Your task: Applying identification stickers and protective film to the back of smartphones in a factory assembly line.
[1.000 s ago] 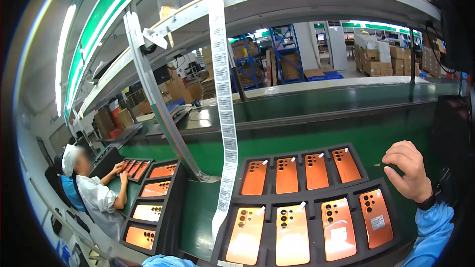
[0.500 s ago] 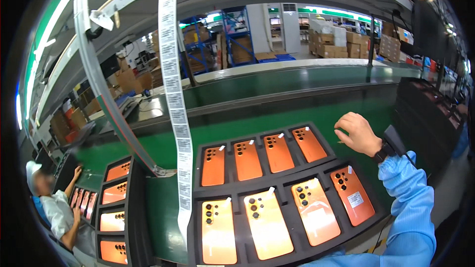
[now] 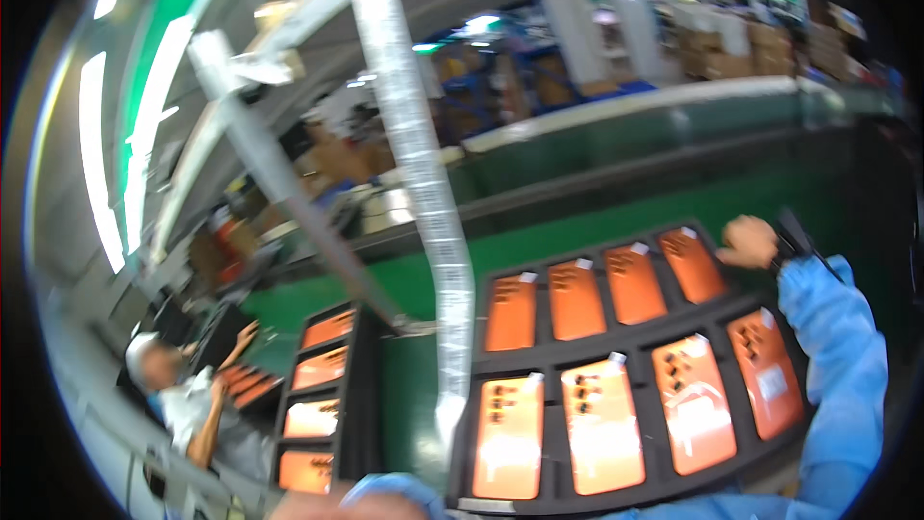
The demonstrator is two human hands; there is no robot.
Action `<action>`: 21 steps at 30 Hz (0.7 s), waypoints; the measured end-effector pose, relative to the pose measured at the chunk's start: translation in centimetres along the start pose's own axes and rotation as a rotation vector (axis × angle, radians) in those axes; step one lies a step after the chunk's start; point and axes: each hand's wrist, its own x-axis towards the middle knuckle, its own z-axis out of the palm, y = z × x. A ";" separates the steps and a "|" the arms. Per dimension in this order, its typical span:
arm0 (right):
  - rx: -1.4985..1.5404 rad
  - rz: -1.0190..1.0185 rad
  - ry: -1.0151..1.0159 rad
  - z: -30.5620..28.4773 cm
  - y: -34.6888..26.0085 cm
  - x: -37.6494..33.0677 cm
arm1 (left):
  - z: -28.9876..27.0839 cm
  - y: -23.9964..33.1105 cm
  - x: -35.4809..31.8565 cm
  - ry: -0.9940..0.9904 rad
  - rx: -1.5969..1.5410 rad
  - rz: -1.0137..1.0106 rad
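The right hand (image 3: 746, 241) was curled into a loose fist over the far right corner of the black tray (image 3: 630, 342), just beside the orange phone back (image 3: 691, 265) in that corner slot; whether it pinched anything could not be told through the blur. Seven more orange backs filled the tray's two rows toward the person and to the hand's left, and a white label strip (image 3: 423, 202) hung well left of it. The left hand was not in view.
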 end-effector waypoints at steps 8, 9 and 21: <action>0.015 0.156 -0.341 7.9 2.8 0.6 | -1.0 -9.3 -23.0 -1.443 0.012 -1.285; 0.038 0.149 -0.338 8.3 2.7 0.9 | -2.1 -9.7 -25.1 -1.456 0.117 -1.309; 0.097 0.209 -0.076 10.6 6.1 1.7 | 0.1 -8.2 -18.7 -1.162 0.425 -1.004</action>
